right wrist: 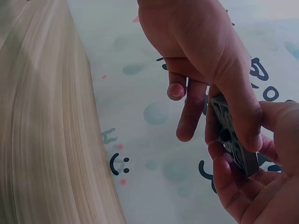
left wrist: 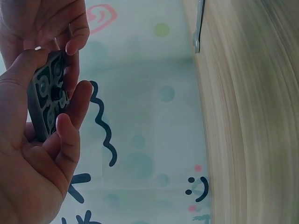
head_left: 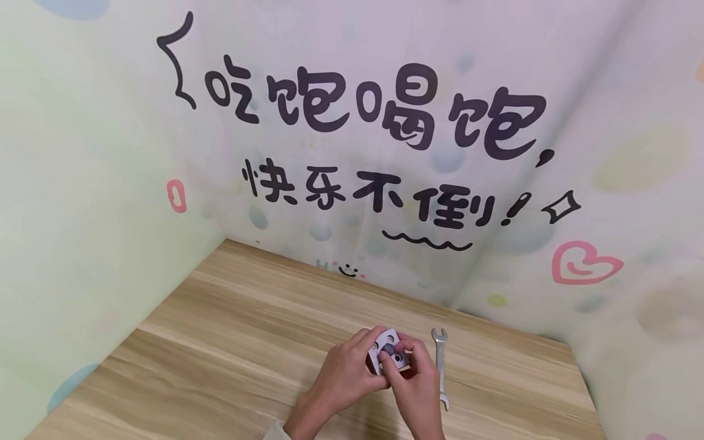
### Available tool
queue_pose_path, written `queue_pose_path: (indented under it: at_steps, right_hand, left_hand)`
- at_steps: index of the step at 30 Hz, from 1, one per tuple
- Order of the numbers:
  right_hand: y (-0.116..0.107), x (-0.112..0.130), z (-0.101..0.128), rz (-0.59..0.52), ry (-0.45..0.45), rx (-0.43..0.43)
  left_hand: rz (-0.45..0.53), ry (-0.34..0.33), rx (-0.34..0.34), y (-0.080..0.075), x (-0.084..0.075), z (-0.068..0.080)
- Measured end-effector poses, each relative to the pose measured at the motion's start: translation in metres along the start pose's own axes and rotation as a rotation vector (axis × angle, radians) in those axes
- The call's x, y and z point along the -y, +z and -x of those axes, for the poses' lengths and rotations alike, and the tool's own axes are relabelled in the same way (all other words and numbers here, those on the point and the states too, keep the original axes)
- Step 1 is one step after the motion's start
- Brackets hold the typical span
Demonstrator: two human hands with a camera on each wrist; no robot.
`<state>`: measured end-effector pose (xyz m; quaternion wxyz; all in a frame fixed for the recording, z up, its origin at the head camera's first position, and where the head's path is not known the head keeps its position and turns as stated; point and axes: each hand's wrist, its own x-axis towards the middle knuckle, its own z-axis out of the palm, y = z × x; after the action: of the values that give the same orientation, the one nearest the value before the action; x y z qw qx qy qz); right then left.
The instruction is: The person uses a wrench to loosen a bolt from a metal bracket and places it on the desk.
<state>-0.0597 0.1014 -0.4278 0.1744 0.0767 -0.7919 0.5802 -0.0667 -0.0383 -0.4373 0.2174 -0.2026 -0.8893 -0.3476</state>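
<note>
Two hands, left hand and right hand, fingers curled gripping one perforated block (three holes visible), one wrench beside

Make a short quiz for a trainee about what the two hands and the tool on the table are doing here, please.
1. True or false: the spanner lies untouched on the wooden table.
2. What do the left hand and the right hand hold together?
A. a small block with round holes
B. the spanner
C. nothing
3. Fill in: seen from the head camera, the spanner lies to the ____ of the hands.

Key
1. True. Neither hand touches it.
2. A. Both hands grip the small block with round holes, above the table.
3. Right.
</note>
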Motion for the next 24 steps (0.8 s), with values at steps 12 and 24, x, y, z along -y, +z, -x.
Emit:
queue_pose_path:
  at_steps: [12,24]
  right_hand:
    - [-0.0018,0.0000,0.0006,-0.010,-0.012,0.033]
    - [-0.0053,-0.0005,-0.0004,-0.014,-0.015,0.070]
  left_hand:
    - [0.008,-0.003,-0.004,0.0001,0.0002,0.0008]
    - [-0.008,0.021,-0.025,-0.0004,0.0006,-0.0001]
